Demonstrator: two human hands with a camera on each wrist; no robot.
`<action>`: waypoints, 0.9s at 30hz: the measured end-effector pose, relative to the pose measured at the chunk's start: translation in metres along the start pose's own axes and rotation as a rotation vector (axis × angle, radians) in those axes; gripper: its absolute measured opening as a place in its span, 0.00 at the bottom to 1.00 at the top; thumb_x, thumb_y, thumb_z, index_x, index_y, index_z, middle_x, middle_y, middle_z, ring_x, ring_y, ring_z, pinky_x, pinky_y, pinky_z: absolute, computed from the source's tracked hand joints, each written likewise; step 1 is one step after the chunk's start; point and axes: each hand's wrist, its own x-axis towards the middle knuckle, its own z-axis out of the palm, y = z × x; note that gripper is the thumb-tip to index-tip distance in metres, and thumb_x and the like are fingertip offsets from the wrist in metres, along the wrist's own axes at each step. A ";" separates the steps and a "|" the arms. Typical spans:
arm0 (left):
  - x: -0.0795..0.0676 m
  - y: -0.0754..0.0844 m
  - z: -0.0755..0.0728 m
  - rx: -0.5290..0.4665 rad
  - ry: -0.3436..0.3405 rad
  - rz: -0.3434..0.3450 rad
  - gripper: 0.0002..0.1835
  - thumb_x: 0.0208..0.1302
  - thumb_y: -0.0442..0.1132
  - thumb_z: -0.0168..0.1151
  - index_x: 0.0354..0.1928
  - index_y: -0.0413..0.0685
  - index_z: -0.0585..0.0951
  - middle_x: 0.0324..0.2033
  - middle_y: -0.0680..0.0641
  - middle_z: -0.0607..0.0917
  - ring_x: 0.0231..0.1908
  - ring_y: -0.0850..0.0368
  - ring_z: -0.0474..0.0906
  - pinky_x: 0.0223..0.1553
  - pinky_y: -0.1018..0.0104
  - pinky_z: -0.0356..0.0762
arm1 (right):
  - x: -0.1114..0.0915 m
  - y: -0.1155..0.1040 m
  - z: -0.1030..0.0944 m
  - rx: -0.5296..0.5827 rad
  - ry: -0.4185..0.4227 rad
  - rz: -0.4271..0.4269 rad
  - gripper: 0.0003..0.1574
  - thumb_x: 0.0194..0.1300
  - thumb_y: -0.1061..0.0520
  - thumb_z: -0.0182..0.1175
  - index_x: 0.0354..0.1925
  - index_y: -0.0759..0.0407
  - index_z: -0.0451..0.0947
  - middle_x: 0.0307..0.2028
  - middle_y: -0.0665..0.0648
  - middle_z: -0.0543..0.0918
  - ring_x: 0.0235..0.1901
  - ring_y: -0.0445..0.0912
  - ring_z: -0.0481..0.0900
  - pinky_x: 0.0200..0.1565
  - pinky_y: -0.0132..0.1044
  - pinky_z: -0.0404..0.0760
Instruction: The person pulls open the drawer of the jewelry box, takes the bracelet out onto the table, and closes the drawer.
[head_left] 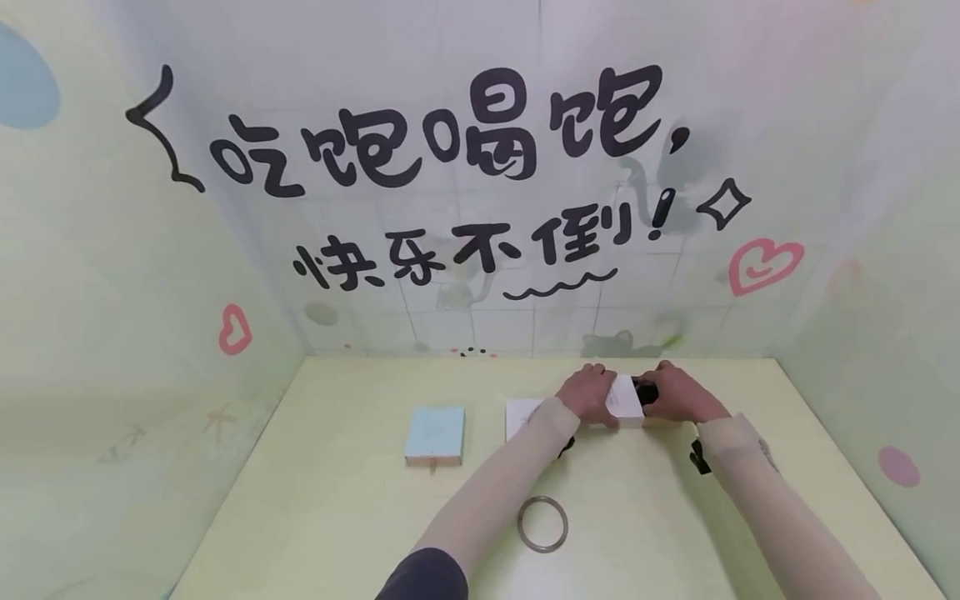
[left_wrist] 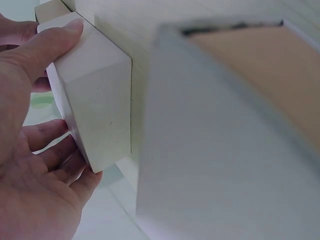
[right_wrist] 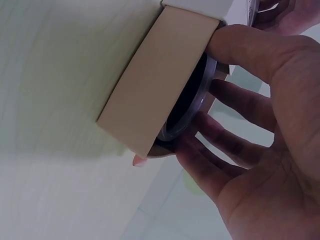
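Observation:
My left hand (head_left: 590, 393) grips a small white box (head_left: 626, 400) at the back right of the table, thumb on one face and fingertips along the opposite edge. A tan inner drawer (right_wrist: 155, 75) sticks out of the box's right end. In it sits a dark round thing (right_wrist: 189, 97) with a clear, shiny rim; its kind cannot be told. My right hand (right_wrist: 280, 175) holds the drawer's open side, thumb at its edge and fingertips against the round thing's rim. At the drawer's outer end, a small orange tip (right_wrist: 139, 161) shows.
Left of the hands lies another white box (head_left: 519, 415), partly behind the left forearm. A light blue box (head_left: 435, 433) with a small front tab lies farther left. Nearer, a greyish bangle (head_left: 521, 525) lies flat on the table (head_left: 337, 508). Printed wall sheets enclose the back and sides.

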 end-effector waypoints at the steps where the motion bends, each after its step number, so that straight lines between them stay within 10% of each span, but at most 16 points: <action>1: 0.001 -0.001 -0.001 -0.001 0.001 -0.002 0.45 0.52 0.62 0.78 0.69 0.53 0.72 0.59 0.53 0.79 0.56 0.60 0.73 0.55 0.71 0.76 | 0.002 0.000 -0.001 -0.003 0.000 0.001 0.33 0.51 0.60 0.73 0.55 0.73 0.81 0.43 0.70 0.79 0.39 0.55 0.79 0.49 0.55 0.80; 27: 0.004 -0.003 -0.001 -0.029 -0.027 0.005 0.46 0.53 0.61 0.77 0.71 0.53 0.70 0.62 0.52 0.77 0.59 0.59 0.72 0.60 0.70 0.74 | 0.002 0.010 0.004 -0.016 0.072 0.044 0.32 0.49 0.56 0.76 0.52 0.69 0.83 0.46 0.70 0.80 0.46 0.63 0.74 0.49 0.59 0.77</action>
